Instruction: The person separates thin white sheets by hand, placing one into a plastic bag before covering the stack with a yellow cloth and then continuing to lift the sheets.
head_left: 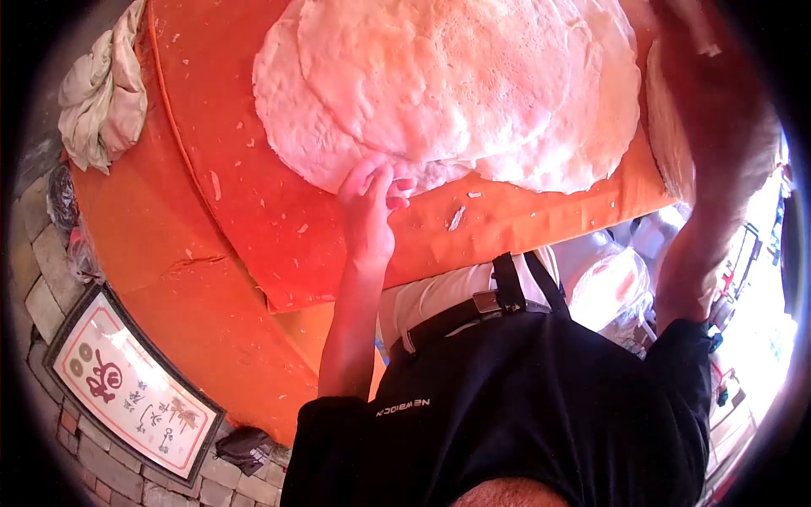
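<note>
Orange cloth (439, 226), flat bread at its near edge, two bare hands.
I read the left hand (369, 190) as set at the rim of the flat bread (431, 80) with fingers bent inward, apparently for control of that edge; whether they pinch it, I cannot tell. The right hand (688, 29) is blurred near the pale stack (667, 127) at the right; I cannot determine its finger state. The bread lies overlapped on the cloth, close to the wearer's belt (448, 324), likely to keep it within reach of both arms. Count: hands, two; overlapping breads, at least two; pale stack, one; framed sign (127, 380) at lower left, one; bundled pale fabric (106, 97) at upper left, one.
</note>
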A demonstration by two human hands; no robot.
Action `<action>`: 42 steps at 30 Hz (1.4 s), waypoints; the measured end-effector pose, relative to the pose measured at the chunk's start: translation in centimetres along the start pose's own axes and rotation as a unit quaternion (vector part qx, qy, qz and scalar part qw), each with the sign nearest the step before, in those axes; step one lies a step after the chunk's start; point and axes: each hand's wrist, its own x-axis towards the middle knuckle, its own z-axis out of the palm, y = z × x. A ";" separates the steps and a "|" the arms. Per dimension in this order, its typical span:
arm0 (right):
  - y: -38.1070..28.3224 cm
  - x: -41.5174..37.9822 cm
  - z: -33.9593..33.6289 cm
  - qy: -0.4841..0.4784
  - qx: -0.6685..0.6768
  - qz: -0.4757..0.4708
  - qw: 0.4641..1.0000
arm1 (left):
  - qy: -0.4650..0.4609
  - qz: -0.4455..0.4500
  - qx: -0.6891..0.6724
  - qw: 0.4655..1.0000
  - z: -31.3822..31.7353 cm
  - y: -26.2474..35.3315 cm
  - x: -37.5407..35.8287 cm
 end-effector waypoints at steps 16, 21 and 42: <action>-2.5 -11.2 9.3 -0.228 0.084 -0.030 0.970 | -0.057 0.011 -0.180 0.982 0.7 -0.7 1.0; -5.0 -13.4 10.0 -0.254 0.121 -0.022 0.959 | -0.125 -0.005 -0.289 0.949 2.3 1.4 0.7; 0.8 -8.8 8.9 -0.327 0.011 0.000 0.945 | -0.109 -0.059 -0.133 0.983 1.6 -1.3 -1.1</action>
